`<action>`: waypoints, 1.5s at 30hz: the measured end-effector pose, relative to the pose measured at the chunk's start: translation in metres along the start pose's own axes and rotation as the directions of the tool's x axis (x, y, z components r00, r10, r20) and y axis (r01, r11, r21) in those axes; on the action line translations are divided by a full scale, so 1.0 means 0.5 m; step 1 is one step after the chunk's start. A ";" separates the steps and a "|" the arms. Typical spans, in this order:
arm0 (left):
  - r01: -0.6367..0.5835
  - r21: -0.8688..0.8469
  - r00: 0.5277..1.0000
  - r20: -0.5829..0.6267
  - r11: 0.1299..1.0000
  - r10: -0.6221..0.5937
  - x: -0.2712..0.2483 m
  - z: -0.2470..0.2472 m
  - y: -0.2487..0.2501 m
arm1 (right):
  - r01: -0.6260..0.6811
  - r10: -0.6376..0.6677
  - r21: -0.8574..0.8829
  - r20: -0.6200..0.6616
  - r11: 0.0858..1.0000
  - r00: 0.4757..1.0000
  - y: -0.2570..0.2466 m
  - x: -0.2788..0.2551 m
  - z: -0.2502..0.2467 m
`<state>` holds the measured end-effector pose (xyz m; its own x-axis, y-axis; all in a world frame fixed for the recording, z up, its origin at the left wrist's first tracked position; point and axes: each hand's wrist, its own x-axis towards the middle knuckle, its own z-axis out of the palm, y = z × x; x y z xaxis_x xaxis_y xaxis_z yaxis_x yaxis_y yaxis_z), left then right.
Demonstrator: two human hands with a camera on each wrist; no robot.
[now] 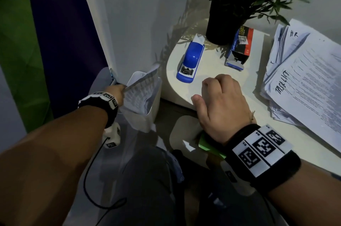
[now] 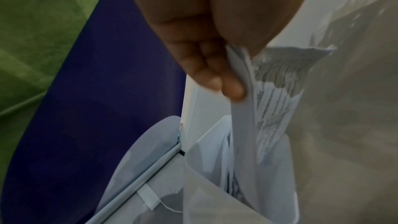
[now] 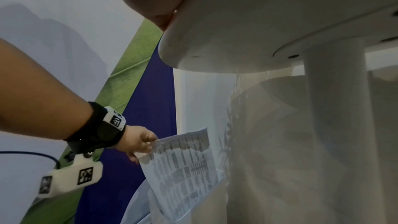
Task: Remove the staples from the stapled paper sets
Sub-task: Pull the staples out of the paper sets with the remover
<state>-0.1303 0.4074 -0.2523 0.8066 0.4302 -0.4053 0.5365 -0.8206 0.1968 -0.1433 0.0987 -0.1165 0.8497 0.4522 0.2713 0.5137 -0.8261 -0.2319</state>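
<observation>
Below tabletop (image 1: 212, 76) level, left hand (image 1: 116, 91) pinches printed sheets (image 1: 140, 89) over white bin (image 1: 147, 115); right hand (image 1: 219, 104) loosely curled, holding nothing.

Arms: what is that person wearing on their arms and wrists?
Both forearms are bare, no sleeves. Each wrist has a black band carrying white tiles printed with black square codes. Under the left wrist hangs a white block with the same codes and a thin dark cable.
</observation>
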 end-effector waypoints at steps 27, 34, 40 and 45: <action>-0.431 -0.392 0.889 -0.031 0.813 0.456 -0.397 -0.235 0.256 | -0.139 0.074 0.327 0.201 0.935 0.977 0.028 -0.009 -0.069; -0.645 -0.653 0.757 -0.477 0.396 0.446 -0.485 -0.207 0.446 | -0.127 0.148 0.153 -0.135 0.980 0.980 0.196 -0.131 -0.221; -0.627 -0.300 0.778 -0.264 0.719 0.569 -0.461 -0.169 0.601 | -0.482 0.484 0.038 -0.074 0.875 0.872 0.354 -0.179 -0.300; -0.552 0.245 0.814 -0.049 0.797 0.579 -0.443 -0.159 0.646 | -0.451 0.451 -0.039 0.148 0.892 0.880 0.363 -0.206 -0.275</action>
<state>-0.1161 0.0771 -0.0279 0.9792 -0.1067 -0.1726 -0.0787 -0.9837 0.1617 -0.1540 -0.1440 -0.0582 0.9972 0.0752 -0.0044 0.0706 -0.9536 -0.2927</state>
